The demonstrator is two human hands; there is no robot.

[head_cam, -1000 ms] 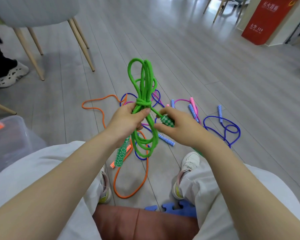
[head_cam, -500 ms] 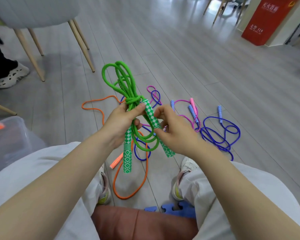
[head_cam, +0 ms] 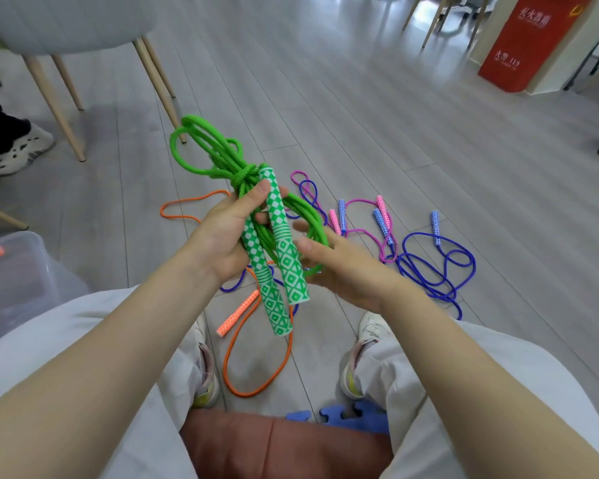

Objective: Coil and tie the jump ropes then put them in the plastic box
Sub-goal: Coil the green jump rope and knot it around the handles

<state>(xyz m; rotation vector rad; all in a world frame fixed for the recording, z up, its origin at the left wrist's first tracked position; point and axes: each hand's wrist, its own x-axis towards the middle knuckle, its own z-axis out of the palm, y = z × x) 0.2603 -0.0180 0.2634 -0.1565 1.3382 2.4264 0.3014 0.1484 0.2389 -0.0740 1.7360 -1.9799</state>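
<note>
A green jump rope (head_cam: 206,152) is coiled and knotted in front of me, its loops tilted up to the left. Its two green-and-white patterned handles (head_cam: 286,257) hang side by side below the knot. My left hand (head_cam: 227,229) grips the bundle just under the knot, thumb across a handle. My right hand (head_cam: 339,267) is beside the handles with straight fingers, touching the lower coil. The clear plastic box (head_cam: 18,271) stands on the floor at my left.
Loose on the floor lie an orange rope (head_cam: 256,368), a pink rope (head_cam: 381,216) and a blue rope (head_cam: 436,264). A grey chair (head_cam: 66,25) and someone's shoe (head_cam: 18,150) are at the left. A red stand (head_cam: 529,39) is far right.
The green bundle tilted to the left and both handles came together under the knot. My right hand let go of the handle and opened beside them.
</note>
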